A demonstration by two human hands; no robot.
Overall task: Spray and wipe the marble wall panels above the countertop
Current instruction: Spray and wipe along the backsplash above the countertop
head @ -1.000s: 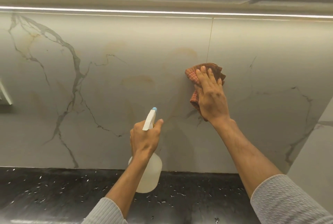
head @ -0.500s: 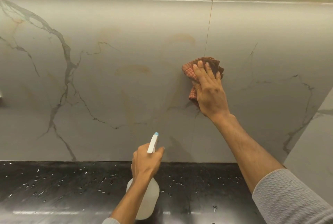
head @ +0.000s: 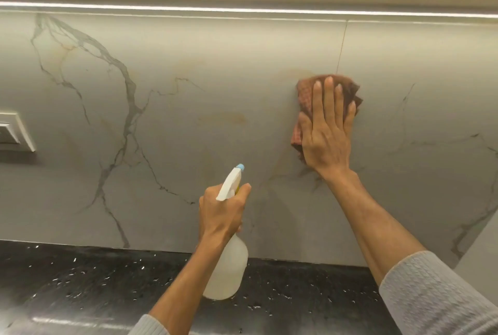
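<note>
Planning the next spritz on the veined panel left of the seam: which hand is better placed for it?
The left hand: it grips the spray bottle, nozzle toward that panel. The right hand lies flat on the cloth.

cloth [head: 330, 92] slid up the seam; spray bottle [head: 227, 267] raised again

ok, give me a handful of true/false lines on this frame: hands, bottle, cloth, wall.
1. The left hand holds the spray bottle. True.
2. The right hand presses a cloth flat on the marble wall. True.
3. The cloth is blue. False: it is reddish-brown, checked.
4. The bottle stands on the countertop. False: it is held up in the air, nozzle toward the wall.
5. A wall switch sits at the far left. True.
6. The cloth lies far left of the panel seam. False: it sits right under it.
</note>
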